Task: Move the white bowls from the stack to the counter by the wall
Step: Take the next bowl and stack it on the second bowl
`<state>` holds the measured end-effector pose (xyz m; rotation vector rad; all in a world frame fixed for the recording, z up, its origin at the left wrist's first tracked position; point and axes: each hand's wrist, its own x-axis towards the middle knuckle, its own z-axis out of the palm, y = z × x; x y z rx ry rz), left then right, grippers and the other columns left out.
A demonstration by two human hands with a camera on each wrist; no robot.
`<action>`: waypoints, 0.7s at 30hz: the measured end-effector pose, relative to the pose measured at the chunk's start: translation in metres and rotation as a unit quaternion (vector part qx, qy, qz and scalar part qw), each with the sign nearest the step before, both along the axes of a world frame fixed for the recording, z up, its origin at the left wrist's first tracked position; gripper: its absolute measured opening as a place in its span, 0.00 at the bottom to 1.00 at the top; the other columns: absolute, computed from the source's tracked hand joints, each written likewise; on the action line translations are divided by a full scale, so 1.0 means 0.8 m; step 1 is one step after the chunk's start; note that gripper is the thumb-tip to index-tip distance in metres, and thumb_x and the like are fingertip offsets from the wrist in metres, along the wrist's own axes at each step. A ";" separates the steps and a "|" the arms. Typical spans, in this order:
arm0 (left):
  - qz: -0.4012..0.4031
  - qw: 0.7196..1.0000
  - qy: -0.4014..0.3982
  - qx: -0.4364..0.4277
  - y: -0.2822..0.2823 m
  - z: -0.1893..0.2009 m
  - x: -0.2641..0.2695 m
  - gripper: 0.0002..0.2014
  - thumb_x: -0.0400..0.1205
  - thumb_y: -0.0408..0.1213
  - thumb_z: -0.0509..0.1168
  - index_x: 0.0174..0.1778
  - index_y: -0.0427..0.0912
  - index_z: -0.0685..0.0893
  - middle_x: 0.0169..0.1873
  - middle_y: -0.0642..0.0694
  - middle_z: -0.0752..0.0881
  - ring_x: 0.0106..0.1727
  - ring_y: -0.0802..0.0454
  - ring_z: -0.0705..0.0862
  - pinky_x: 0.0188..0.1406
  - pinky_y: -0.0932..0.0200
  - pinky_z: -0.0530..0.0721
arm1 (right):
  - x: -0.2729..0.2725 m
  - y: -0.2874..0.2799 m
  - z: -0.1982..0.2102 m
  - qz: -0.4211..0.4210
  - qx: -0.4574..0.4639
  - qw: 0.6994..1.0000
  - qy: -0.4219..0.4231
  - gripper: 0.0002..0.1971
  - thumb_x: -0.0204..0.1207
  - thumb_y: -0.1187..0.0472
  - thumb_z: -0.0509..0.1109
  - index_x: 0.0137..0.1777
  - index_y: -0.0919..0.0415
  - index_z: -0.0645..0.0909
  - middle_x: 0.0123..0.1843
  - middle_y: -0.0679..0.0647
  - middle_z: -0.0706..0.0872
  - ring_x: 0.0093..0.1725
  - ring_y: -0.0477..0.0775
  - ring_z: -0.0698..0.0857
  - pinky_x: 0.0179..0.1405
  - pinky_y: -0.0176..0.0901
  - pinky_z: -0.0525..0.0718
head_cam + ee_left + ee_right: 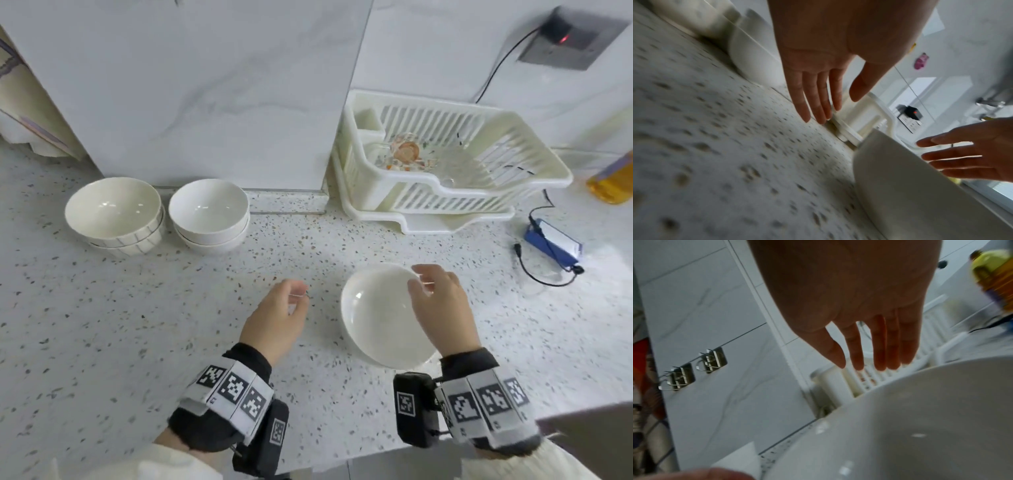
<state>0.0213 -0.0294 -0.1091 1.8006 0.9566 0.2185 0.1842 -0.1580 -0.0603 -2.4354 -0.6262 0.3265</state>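
A white bowl (376, 318) sits upright on the speckled counter (171, 325) near the front; it also shows in the wrist views (900, 186) (900, 426). My right hand (419, 279) hovers over its far rim with fingers spread, holding nothing (859, 366). My left hand (298, 291) is open just left of the bowl, a little apart from it, fingers straight (836, 108). By the wall stand two nested white bowls (209, 216) (754, 61) and, to their left, two nested striped bowls (114, 216).
A white dish rack (445, 202) with glass dishes stands at the back right. A blue device with a black cable (551, 243) and a yellow oil bottle (613, 181) lie at the far right. The wall panel (205, 85) rises behind the bowls.
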 end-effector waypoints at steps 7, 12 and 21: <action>-0.065 0.997 0.029 0.009 -0.047 0.005 0.049 0.18 0.81 0.46 0.56 0.67 0.47 0.71 0.64 0.48 0.78 0.55 0.55 0.80 0.55 0.54 0.80 | 0.012 -0.058 -0.030 -0.065 -0.034 0.995 0.074 0.23 0.78 0.56 0.59 0.72 0.60 0.65 0.65 0.63 0.78 0.59 0.60 0.76 0.59 0.55 0.75; -0.087 0.992 0.090 0.026 -0.048 0.004 0.056 0.17 0.81 0.44 0.55 0.66 0.44 0.71 0.62 0.45 0.80 0.54 0.48 0.81 0.52 0.49 0.83 | 0.005 -0.067 -0.042 -0.024 -0.049 0.982 0.181 0.14 0.81 0.62 0.50 0.62 0.66 0.68 0.39 0.58 0.82 0.33 0.58 0.86 0.29 0.43 0.87; -0.032 0.994 0.099 0.018 -0.021 0.007 0.040 0.18 0.81 0.43 0.55 0.66 0.43 0.70 0.59 0.44 0.83 0.47 0.43 0.86 0.45 0.47 0.87 | 0.000 -0.026 -0.043 -0.026 0.024 0.973 0.226 0.09 0.79 0.64 0.51 0.53 0.60 0.71 0.32 0.54 0.84 0.15 0.49 0.84 0.29 0.45 0.86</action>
